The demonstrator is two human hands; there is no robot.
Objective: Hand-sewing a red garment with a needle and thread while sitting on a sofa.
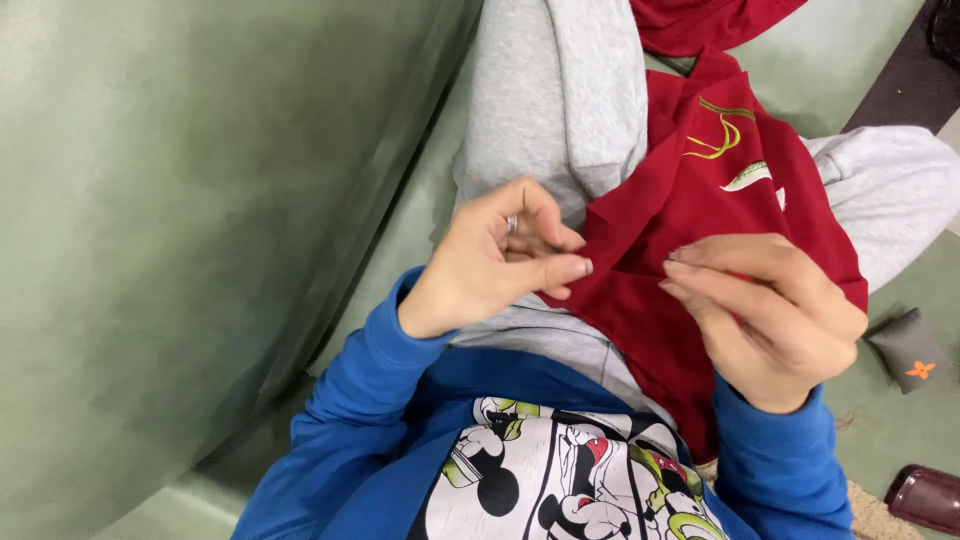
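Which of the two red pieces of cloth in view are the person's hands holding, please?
The red cloth with yellow and white stitching, lying across the grey-trousered lap: left hand and right hand both pinch its edge. The other red cloth lies untouched at the top of the picture.

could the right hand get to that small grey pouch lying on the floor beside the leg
Probably yes. The small grey pouch lies just beside the right hand with nothing between them, but that hand is pinching the red cloth and would have to let go first.
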